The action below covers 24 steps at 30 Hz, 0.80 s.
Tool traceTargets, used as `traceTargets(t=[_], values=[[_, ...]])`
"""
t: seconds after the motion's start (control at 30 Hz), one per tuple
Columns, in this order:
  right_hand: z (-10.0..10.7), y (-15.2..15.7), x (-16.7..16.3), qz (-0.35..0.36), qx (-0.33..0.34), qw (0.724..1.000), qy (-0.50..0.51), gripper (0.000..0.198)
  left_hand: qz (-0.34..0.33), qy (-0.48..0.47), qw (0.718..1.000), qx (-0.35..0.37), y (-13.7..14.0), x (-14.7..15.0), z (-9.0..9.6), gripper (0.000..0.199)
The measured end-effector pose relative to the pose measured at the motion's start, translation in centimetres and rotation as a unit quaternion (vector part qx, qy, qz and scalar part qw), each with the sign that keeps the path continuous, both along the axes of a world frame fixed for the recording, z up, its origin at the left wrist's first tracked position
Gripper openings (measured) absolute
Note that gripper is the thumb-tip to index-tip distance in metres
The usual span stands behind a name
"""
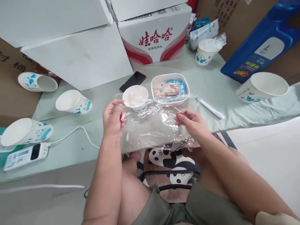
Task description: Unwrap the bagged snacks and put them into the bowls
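Note:
A sheet of clear plastic film is stretched between my two hands over the table's front edge. My left hand pinches its left side, close to a white paper cup. On the other side my right hand grips the film between thumb and fingers. The film's far edge lies against the cup and a white plastic tub that holds several small blue and beige packets. Whether the film is a flat sheet or a bag, I cannot tell.
A black phone lies behind the cup. Right of the tub is a white pen-like cutter. Paper cups stand or lie on both sides. A power bank trails a white cable. Boxes and a blue bottle line the back.

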State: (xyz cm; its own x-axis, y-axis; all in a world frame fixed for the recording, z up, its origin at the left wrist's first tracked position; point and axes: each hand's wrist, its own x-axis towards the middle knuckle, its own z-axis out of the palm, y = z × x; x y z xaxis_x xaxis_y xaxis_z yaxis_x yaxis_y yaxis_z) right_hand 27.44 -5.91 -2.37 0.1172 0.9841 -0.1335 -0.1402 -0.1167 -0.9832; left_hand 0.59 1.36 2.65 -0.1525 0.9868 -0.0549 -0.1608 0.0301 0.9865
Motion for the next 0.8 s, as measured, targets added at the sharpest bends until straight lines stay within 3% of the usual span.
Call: traceTargets(t=[0.13, 0.27, 0.37, 0.53, 0.63, 0.8], values=[[0.5, 0.7, 0.4, -0.11, 0.024, 0.993, -0.032, 0.021, 0.031, -0.03, 0.999, 0.026, 0.5, -0.4, -0.1, 0.034], [0.5, 1.2, 1.0, -0.136, 0.035, 0.99, -0.026, 0.021, -0.103, -0.038, 0.987, -0.118, 0.1, -0.4, 0.1, 0.056], [0.3, 1.0, 1.1, -0.127, 0.056, 0.99, -0.019, 0.021, -0.134, -0.001, 0.976, -0.173, -0.6, 0.0, 0.6, 0.064], [0.6, 0.1, 1.3, -0.112, 0.079, 0.991, -0.005, 0.027, -0.141, 0.018, 0.984, -0.108, -1.2, 0.2, 1.4, 0.06], [0.7, -0.4, 1.4, -0.093, 0.078, 0.993, 0.0, 0.031, -0.127, 0.021, 0.989, -0.074, -0.9, 0.2, 0.9, 0.043], [0.4, -0.3, 1.3, -0.082, 0.074, 0.994, -0.005, 0.038, 0.009, -0.013, 0.999, 0.045, 0.0, 0.2, 0.2, 0.023]])
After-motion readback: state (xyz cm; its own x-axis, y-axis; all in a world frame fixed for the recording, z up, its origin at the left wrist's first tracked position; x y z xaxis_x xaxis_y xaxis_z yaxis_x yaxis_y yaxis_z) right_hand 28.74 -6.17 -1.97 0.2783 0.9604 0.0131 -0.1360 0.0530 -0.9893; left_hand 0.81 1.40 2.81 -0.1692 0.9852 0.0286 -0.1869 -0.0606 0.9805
